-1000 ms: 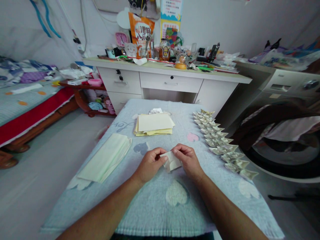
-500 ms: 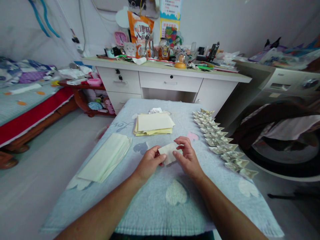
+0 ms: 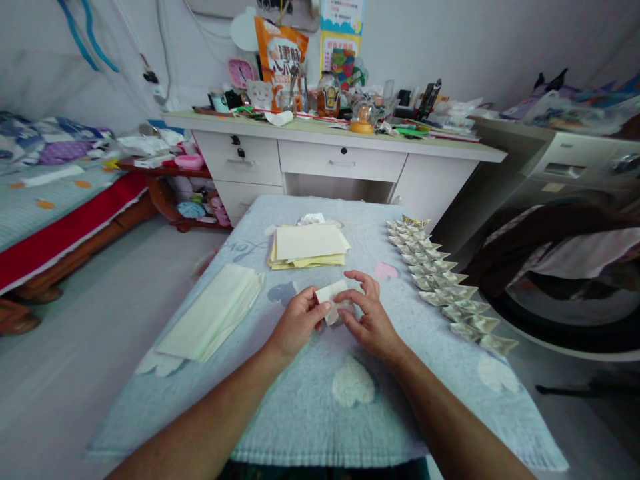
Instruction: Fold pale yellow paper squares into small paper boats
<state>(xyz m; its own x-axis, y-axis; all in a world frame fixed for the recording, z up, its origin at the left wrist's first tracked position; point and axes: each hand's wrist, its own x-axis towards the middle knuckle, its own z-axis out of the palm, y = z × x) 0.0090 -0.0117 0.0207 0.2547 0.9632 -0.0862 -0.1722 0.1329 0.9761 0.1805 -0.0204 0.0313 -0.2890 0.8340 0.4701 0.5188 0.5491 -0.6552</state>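
Above the cloth-covered table, my left hand (image 3: 300, 317) pinches a small folded piece of pale paper (image 3: 331, 291) by its left side, thumb on top. My right hand (image 3: 367, 313) is at the paper's right side, with thumb and a bent finger closed on a flap and another finger lifted away. Beyond my hands lies a stack of cream and yellow paper sheets (image 3: 313, 242). To the left rests a pile of long pale-green paper (image 3: 213, 313). Along the right edge stand rows of folded paper pieces with pointed tips (image 3: 440, 280).
A light-blue cloth with heart patterns (image 3: 300, 400) covers the table. Behind it stands a white desk (image 3: 345, 160) crowded with jars, a snack bag and a pink clock. A washing machine (image 3: 565, 160) is at the right, a bed (image 3: 60, 193) at the left.
My right fingers have moved in over the paper's right part, and the paper there now looks bent. My left hand keeps its grip in nearly the same place.
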